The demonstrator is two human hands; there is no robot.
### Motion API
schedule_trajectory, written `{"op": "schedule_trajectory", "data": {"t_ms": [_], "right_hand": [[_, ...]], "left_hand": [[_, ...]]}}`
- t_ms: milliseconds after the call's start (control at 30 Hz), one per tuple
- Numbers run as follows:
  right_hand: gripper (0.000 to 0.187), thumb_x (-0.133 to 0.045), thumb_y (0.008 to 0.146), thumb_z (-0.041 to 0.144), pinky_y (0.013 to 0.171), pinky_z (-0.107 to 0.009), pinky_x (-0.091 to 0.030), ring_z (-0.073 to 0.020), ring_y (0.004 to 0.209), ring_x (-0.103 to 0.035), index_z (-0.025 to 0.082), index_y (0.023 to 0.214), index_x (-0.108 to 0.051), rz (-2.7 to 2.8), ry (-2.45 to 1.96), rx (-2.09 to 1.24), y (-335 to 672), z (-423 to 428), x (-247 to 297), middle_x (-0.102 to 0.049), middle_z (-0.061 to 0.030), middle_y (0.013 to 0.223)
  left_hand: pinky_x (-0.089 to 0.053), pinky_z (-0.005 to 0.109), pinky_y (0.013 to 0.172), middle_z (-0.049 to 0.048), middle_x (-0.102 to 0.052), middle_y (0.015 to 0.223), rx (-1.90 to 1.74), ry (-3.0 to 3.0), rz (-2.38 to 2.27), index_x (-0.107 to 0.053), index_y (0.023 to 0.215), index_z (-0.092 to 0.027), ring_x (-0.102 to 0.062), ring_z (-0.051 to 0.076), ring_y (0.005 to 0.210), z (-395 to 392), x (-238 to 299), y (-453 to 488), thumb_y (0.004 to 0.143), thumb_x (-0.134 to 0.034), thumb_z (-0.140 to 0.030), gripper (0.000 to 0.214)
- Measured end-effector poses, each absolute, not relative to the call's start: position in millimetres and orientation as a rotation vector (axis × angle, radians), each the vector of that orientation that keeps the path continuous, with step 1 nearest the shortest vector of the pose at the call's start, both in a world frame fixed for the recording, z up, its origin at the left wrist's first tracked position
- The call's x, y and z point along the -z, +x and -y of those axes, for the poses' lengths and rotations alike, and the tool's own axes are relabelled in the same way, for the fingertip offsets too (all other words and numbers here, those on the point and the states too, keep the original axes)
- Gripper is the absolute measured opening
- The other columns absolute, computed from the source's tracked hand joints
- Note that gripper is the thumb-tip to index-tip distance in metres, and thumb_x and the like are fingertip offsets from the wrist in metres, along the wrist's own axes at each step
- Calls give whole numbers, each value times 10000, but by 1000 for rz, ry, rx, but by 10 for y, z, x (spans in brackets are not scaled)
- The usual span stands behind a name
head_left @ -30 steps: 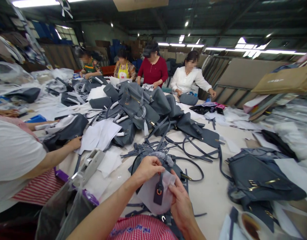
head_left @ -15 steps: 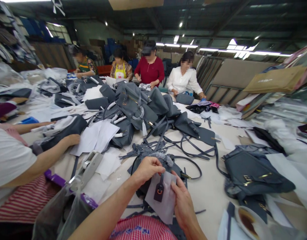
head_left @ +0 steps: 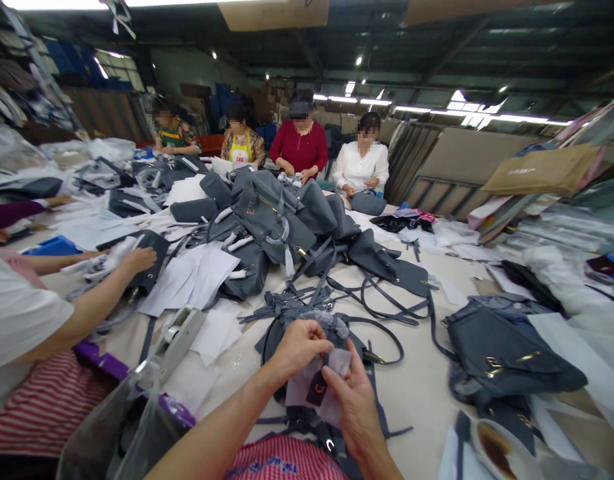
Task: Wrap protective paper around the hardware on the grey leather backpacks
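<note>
At lower centre, a dark leather-like tag (head_left: 314, 396) with a gold-coloured fitting (head_left: 319, 388) lies tilted against a translucent white sheet (head_left: 331, 410).

So right under the fingers (head_left: 314, 329) there's this big pale cream surface (head_left: 419, 380), running well out to both sides. Way beyond and above them it's a dark ceiling with beams (head_left: 457, 50), pretty gloomy tbh. Light-wise: a long bright white tube light (head_left: 151, 3) high up to the left of the fingers, plus a row of slim white strip lights (head_left: 419, 110) far off to the right. Far left there's a pale paned window (head_left: 117, 65) next to a dull grey-green wall (head_left: 179, 63). Straight back, stacked brown cardboard boxes (head_left: 269, 100); back right, big flat grey-brown panels (head_left: 474, 157) leaning on metal frames.
</note>
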State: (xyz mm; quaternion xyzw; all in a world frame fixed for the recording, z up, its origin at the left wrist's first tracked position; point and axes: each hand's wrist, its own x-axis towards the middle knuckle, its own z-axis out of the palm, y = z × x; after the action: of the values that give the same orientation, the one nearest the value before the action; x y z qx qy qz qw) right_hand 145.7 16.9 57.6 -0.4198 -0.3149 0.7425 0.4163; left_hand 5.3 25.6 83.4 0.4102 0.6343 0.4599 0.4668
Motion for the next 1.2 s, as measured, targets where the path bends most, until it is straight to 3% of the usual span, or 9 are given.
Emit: {"op": "schedule_trajectory", "data": {"t_ms": [167, 267, 333, 433, 500, 633, 833, 1067, 1200], "right_hand": [[1111, -878, 563, 267, 684, -316, -582, -194, 767, -706, 263, 1478, -248, 759, -1062, -1893, 1463, -199, -598, -754, -40, 977], [1070, -878, 566, 268, 677, -310, -578, -190, 745, -705, 242, 1459, -287, 755, -1070, -1912, 1484, -200, -623, -759, -47, 960], [1065, -881, 559, 261, 683, -311, -577, -193, 753, -709, 230, 1451, -301, 738, -1066, -1942, 1495, -201, -639, -759, -56, 977], [1085, -888, 543, 248, 695, -310, -578, -198, 776, -715, 219, 1452, -295, 709, -1056, -1989, 1510, -208, -670, -756, -72, 1012], [1094, -891, 542, 249, 700, -307, -580, -197, 779, -717, 220, 1455, -290, 720, -1055, -1991, 1522, -211, -689, -757, -73, 1013], [1160, -899, 522, 273, 690, -327, -589, -216, 781, -721, 232, 1479, -245, 765, -1071, -1964, 1543, -199, -685, -760, -69, 1007], [1085, -880, 562, 308, 709, -297, -589, -209, 819, -719, 237, 1471, -293, 796, -1125, -1886, 1579, -178, -634, -756, -34, 1006], [1108, -895, 534, 305, 741, -315, -586, -218, 867, -712, 246, 1461, -289, 718, -1094, -1883, 1621, -182, -622, -743, -46, 1063], [930, -875, 556, 354, 715, -338, -586, -246, 853, -714, 219, 1364, -436, 827, -1161, -1884, 1651, -141, -610, -752, -48, 1011]], "left_hand": [[-386, 282, 626, 54, -655, 634, -822, 1355, -2030, -631, 648, -179, -602, 198, 647, 16, -1041, -17, 817, -508, -445, 338], [-403, 311, 654, 85, -627, 576, -652, 1315, -1998, -592, 548, -182, -607, 222, 637, 217, -1004, -103, 881, -333, -574, 576], [-424, 311, 625, 83, -610, 560, -709, 1130, -1758, -589, 555, -172, -595, 221, 606, 305, -883, -149, 844, -276, -694, 675], [-457, 305, 631, 84, -650, 677, -918, 815, -1347, -655, 729, -126, -607, 222, 675, 350, -708, -174, 728, -332, -826, 770], [-448, 287, 638, 75, -663, 734, -1007, 728, -1221, -679, 823, -108, -598, 204, 694, 334, -664, -152, 692, -462, -802, 739], [-372, 244, 588, 16, -617, 659, -1073, 733, -1312, -698, 785, -97, -506, 134, 589, 220, -704, -13, 617, -721, -543, 477], [-205, 244, 482, -53, -408, 471, -1126, 829, -1509, -557, 518, -142, -325, 86, 483, -3, -763, 175, 645, -635, -392, 291], [-213, 250, 497, -59, -385, 476, -1102, 883, -1540, -535, 508, -154, -318, 89, 499, -67, -839, 174, 634, -607, -374, 264], [-184, 250, 488, -70, -366, 468, -1132, 826, -1511, -501, 490, -163, -291, 76, 479, -109, -812, 165, 618, -626, -361, 266]]}}
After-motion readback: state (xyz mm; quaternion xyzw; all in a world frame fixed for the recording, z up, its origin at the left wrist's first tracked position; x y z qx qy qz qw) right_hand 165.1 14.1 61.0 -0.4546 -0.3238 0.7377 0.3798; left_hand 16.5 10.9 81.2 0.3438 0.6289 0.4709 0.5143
